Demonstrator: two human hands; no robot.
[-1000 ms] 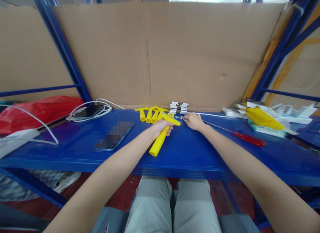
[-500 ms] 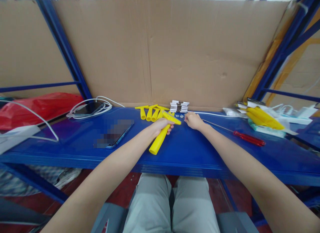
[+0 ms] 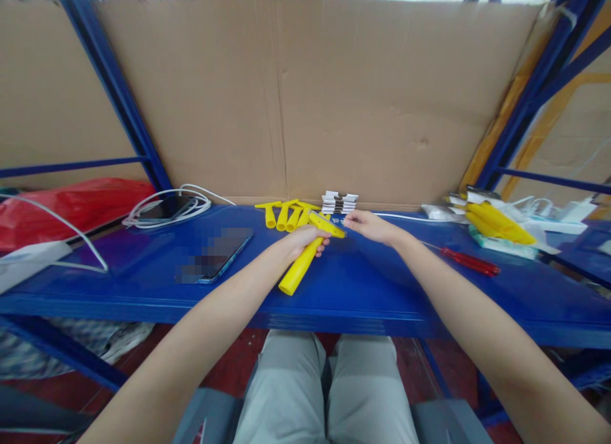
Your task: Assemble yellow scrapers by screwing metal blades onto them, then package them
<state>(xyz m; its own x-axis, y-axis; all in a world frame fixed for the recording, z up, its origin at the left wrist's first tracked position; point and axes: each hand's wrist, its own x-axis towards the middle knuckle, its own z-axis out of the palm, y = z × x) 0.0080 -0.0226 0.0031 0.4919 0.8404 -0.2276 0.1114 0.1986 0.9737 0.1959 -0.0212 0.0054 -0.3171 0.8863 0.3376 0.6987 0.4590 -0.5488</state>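
My left hand (image 3: 305, 238) is wrapped round a yellow T-shaped scraper (image 3: 298, 273), just below its head. The thick round handle slants toward me, and a metal strip shows along the wide head. Close by the right end of that head is my right hand (image 3: 360, 222), fingertips pinched together; whatever lies between them is too small to make out. Beside these fingertips, small metal pieces (image 3: 336, 220), perhaps screws, lie on the blue table. Several more yellow T-shaped handles (image 3: 281, 218) are lined up behind my left hand.
A stack of white-and-black pieces (image 3: 339, 202) stands against the cardboard (image 3: 334, 100). To the right lies a red-handled screwdriver (image 3: 470, 261), its shaft partly behind my forearm. A phone (image 3: 219, 256) and a coiled white cable (image 3: 193, 205) are on the left; yellow packaging (image 3: 501, 223) is far right.
My right hand has lifted slightly from the tabletop by the small pieces and moved toward the scraper's head. My left hand keeps its hold. The whole view has shifted a little.
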